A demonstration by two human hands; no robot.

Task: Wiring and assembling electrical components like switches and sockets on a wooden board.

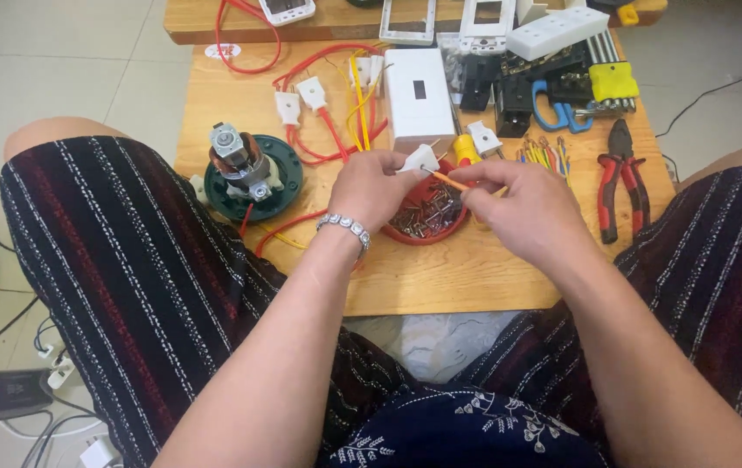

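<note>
Pinching a small white plug (420,159) in my left hand (371,191) and an orange wire (451,180) in my right hand (523,204) at frame centre above the red screw bowl (427,232), I judge steadying both wrists helps aim the tip.

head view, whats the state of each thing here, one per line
left hand: pinching a white plug
right hand: gripping an orange wire, its tip at the plug
red bowl: upright, full of small metal parts
red pliers: lying flat, jaws shut
motor: standing on its green base, untouched
</note>
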